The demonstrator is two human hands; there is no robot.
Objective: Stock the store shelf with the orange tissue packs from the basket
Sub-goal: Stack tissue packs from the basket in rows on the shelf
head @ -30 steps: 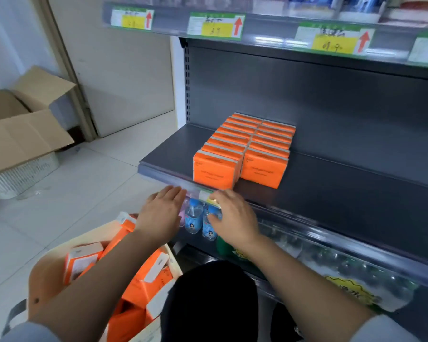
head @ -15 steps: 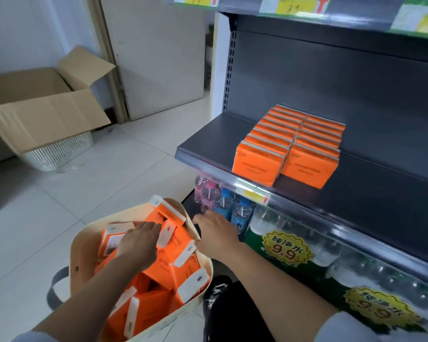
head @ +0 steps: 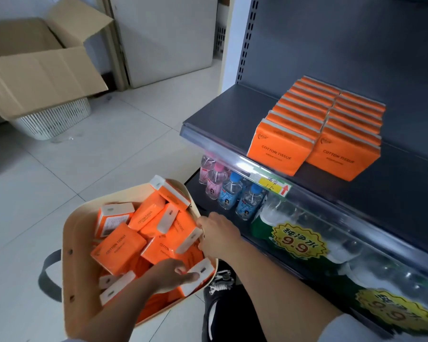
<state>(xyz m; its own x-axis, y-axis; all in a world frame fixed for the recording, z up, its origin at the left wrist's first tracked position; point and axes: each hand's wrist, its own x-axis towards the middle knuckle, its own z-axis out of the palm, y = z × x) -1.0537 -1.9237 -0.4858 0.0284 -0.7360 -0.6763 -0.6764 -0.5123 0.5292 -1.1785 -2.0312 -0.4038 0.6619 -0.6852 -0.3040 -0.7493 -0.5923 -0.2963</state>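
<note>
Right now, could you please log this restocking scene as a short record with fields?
Shelf: dark grey metal store shelf holds two rows of orange cotton tissue packs.
Basket: beige plastic basket holds loose orange packs.
Left hand: in basket, grips a white-ended pack.
Right hand: at basket's right rim; grip unclear.

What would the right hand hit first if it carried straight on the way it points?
The right hand points left into the basket; first in line is the white-ended pack right beside it. It may already touch it; depth is unclear.
</note>
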